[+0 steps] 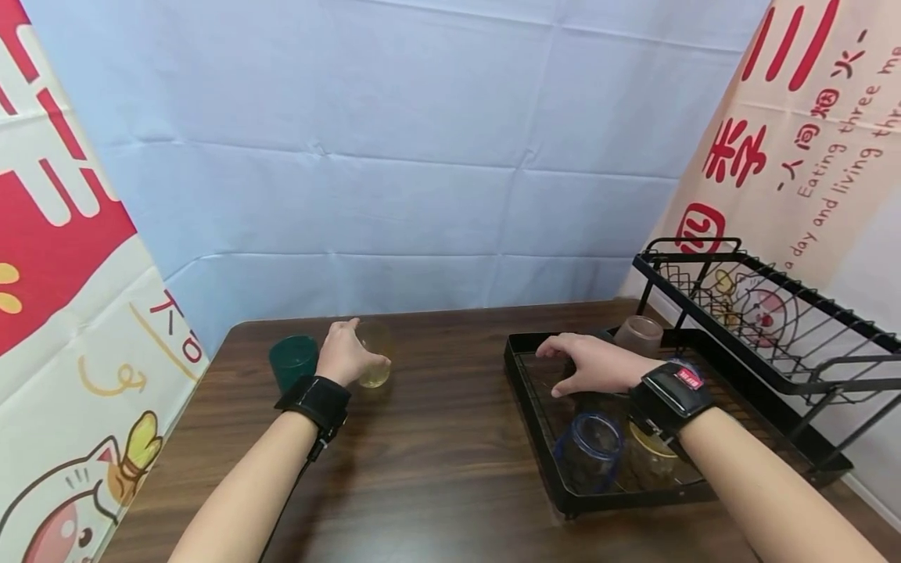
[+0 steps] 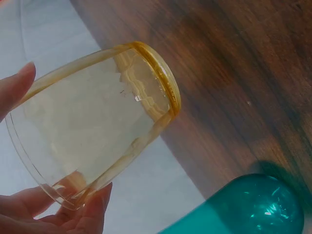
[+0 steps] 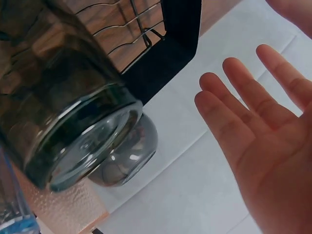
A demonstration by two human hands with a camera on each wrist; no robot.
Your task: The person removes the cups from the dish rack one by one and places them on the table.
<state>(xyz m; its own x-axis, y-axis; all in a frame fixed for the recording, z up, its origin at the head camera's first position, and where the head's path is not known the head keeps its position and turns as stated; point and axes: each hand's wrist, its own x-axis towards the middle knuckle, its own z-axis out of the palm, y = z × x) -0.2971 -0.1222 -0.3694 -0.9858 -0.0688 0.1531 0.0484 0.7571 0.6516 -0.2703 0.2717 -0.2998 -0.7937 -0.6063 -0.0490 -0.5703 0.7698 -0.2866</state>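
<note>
My left hand grips a pale yellow glass at the back left of the table, thumb on one side of its wide end and fingertips on the other. The glass's thick amber base points toward the tabletop. A teal cup stands just left of that hand. Over the black dish rack's lower tray, my right hand is held with its fingers spread, holding nothing. Near it in the right wrist view are a dark grey-green glass and a rounded grey glass.
The rack's tray also holds a blue-rimmed glass, a yellow-rimmed glass and a pinkish glass. Above the tray's right side rises a wire upper shelf. A pale cloth hangs behind the wooden table.
</note>
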